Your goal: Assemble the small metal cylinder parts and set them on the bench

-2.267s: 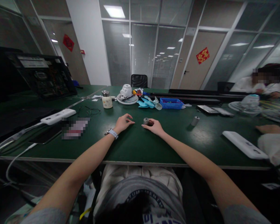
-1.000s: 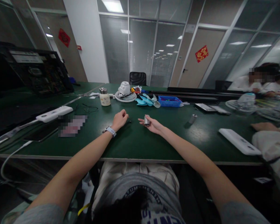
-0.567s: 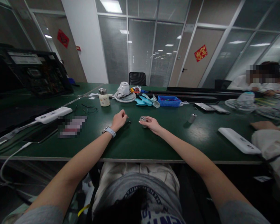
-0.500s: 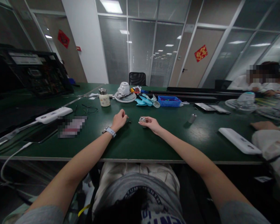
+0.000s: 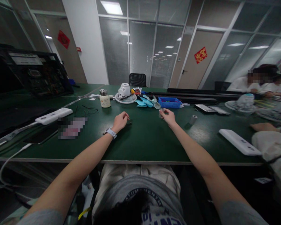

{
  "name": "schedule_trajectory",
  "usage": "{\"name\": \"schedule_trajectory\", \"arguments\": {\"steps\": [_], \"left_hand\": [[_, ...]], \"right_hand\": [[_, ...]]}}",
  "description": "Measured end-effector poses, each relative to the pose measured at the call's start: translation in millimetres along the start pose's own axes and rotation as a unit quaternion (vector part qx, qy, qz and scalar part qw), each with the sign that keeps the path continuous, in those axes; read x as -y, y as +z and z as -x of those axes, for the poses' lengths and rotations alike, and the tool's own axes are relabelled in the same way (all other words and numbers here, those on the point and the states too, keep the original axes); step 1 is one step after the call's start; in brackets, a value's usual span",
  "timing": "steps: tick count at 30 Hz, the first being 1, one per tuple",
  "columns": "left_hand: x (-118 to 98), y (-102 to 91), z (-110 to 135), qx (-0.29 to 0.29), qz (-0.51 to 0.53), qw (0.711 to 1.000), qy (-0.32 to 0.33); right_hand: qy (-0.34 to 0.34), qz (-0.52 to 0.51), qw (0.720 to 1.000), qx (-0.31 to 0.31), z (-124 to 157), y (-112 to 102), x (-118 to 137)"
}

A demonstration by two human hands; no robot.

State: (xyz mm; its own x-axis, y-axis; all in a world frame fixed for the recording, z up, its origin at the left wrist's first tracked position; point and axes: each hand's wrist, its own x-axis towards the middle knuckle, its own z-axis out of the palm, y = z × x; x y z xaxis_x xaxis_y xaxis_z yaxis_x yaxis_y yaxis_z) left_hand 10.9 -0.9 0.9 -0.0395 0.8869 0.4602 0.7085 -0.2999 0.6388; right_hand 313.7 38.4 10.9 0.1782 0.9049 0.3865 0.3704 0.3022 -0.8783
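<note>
My right hand [image 5: 168,116] reaches far out over the green table [image 5: 140,140], fingers closed round a small grey metal cylinder [image 5: 161,111], close to the pale blue fan blades [image 5: 146,102] and the blue tray [image 5: 170,102]. My left hand [image 5: 120,120], with a watch on its wrist, rests curled on the table beside a small dark thing [image 5: 128,123] that I cannot make out. A second metal cylinder [image 5: 193,119] stands on the table to the right of my right hand.
A white fan guard and motor [image 5: 124,95] and a small bottle [image 5: 105,99] stand at the back. White power strips lie at left [image 5: 53,115] and right [image 5: 240,142]. A black open computer case [image 5: 41,76] stands far left. Other people sit at right, one arm [image 5: 263,127] on the table.
My right hand lifted the metal cylinder from the table middle, turned it, and carried it forward and right toward the blue tray. My left hand curled shut and stayed put.
</note>
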Motion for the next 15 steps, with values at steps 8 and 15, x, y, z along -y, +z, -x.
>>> {"name": "schedule_trajectory", "arguments": {"steps": [8, 15], "left_hand": [[2, 1.4, 0, 0.012, 0.003, 1.000, -0.006], [4, 3.1, 0, 0.016, 0.005, 1.000, -0.002]], "right_hand": [[0.061, 0.168, 0.969, -0.171, -34, -75, -62], [0.041, 0.258, 0.946, -0.192, -43, -82, -81]]}}
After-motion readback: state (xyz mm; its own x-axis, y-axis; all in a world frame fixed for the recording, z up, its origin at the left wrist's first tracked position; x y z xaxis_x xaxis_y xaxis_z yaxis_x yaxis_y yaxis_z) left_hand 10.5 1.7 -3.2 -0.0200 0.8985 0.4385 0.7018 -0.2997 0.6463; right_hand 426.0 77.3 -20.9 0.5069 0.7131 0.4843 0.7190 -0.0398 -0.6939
